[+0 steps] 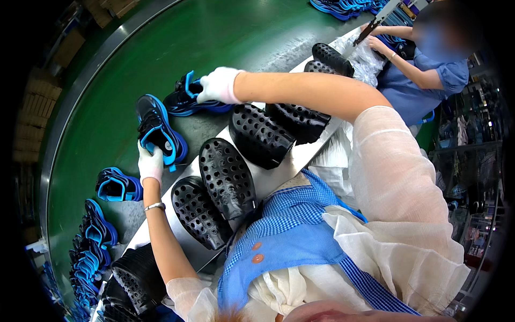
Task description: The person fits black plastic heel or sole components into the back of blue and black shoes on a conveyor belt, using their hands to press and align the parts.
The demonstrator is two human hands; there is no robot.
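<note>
Both my hands wear white gloves. My left hand (151,162) is closed on the collar of a black and blue sneaker (155,126), its thumb at the shoe's opening; the toe points away from me. Stretched out farther right, my right hand (219,86) grips a second black and blue sneaker (185,102), partly covering it. Close to me, on a white ledge, stand black perforated foot-shaped forms: one (198,212), another (228,177) and a third (260,134). A single sneaker (119,185) rests left of my left hand.
A green surface (107,107) with a curved metal rim spreads ahead. Several sneakers (91,247) crowd the lower left, near more black forms (137,279). At the upper right a co-worker in blue (413,86) handles clear plastic (365,59) beside a metal post (378,21).
</note>
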